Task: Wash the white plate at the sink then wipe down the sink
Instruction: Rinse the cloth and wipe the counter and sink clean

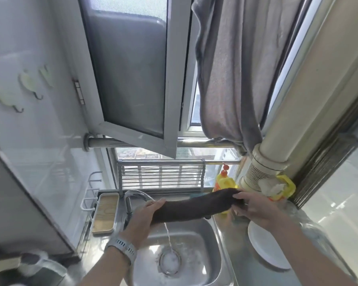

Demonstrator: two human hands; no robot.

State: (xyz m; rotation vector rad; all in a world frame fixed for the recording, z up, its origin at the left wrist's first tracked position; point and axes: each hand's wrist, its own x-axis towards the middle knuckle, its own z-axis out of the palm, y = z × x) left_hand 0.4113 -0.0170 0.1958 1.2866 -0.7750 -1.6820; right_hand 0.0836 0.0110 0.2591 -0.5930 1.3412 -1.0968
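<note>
I hold a dark brown cloth (191, 205) rolled into a long twist above the steel sink (196, 230). My left hand (142, 218) grips its lower left end, and my right hand (251, 206) grips its upper right end. A thin stream of water falls from the cloth toward the drain (170, 262). The white plate (265, 247) lies on the steel counter to the right of the basin, partly under my right forearm.
The faucet (132, 198) stands at the sink's back left beside a wooden-bottomed tray (105, 213). A yellow detergent bottle (224, 182) and a yellow container (281, 187) sit at the back right by a white pipe. A metal rack (161, 176) fronts the window.
</note>
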